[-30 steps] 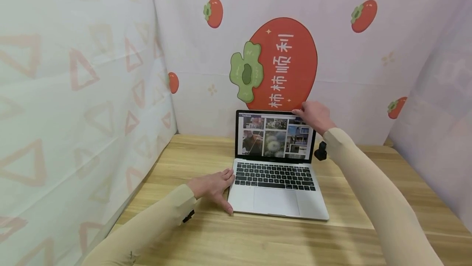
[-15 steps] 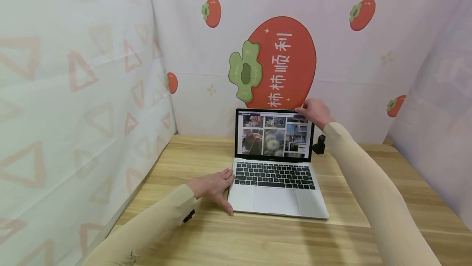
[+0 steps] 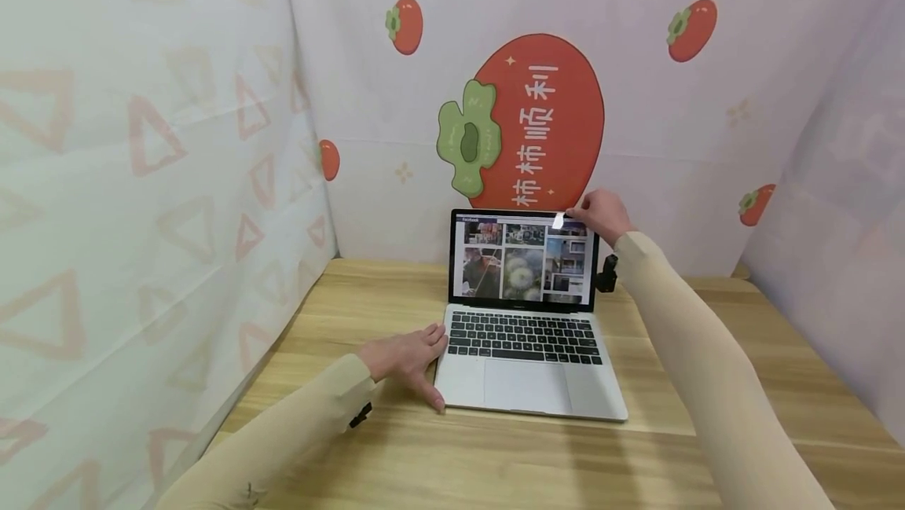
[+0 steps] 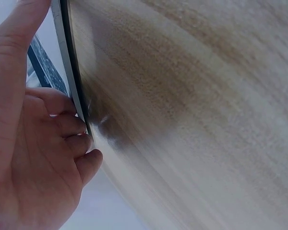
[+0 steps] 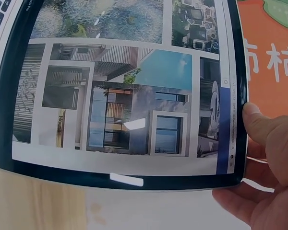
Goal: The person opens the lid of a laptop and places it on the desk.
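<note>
An open silver laptop (image 3: pixel 526 386) lies on the wooden table, its black keyboard toward me and its lit screen (image 3: pixel 522 262) raised, showing a page of photos. At the base's left edge rests my left hand (image 3: pixel 406 361), fingers along the side and thumb near the front corner. The left wrist view shows this hand's fingertips (image 4: pixel 89 165) against the thin edge of the base. My right hand (image 3: pixel 602 215) pinches the screen's upper right corner. In the right wrist view, its thumb (image 5: pixel 259 122) is at the front rim, with the other fingers partly hidden behind the screen.
The wooden table (image 3: pixel 382 459) extends around the laptop on all sides. A pale cloth backdrop (image 3: pixel 382 211) with printed persimmons hangs close behind the screen. Another cloth wall (image 3: pixel 212 203) with triangles stands to the left, and one more to the right.
The screen has leaned back slightly, with my right hand keeping its pinch on the corner. A bright reflection has appeared near the screen's top. My left hand has stayed put.
</note>
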`<action>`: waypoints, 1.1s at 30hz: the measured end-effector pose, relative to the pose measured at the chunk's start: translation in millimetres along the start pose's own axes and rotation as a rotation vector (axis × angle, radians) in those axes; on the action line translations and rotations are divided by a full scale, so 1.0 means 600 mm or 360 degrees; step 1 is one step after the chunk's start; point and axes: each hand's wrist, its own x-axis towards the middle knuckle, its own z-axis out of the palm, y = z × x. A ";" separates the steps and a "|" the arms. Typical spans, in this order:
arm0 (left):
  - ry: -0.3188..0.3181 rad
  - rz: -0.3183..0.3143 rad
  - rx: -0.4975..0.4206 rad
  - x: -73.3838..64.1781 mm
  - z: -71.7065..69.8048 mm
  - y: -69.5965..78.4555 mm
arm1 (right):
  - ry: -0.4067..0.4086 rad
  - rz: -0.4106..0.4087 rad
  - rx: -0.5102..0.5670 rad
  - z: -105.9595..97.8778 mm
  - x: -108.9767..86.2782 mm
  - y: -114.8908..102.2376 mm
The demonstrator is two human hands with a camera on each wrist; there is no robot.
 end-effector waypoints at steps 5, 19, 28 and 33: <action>-0.0003 -0.0001 -0.0016 -0.002 0.000 0.003 | 0.0016 -0.0010 0.0001 0.010 0.008 0.011; -0.0012 -0.0019 -0.0059 0.004 0.006 -0.003 | 0.0069 -0.0011 -0.0057 0.015 -0.004 0.012; 0.0013 -0.0015 -0.0095 0.004 -0.001 -0.001 | 0.0003 -0.0099 -0.0006 0.008 -0.023 0.027; 0.0011 -0.0032 -0.0180 0.007 -0.004 -0.003 | 0.0062 -0.0184 0.0015 0.010 -0.037 0.033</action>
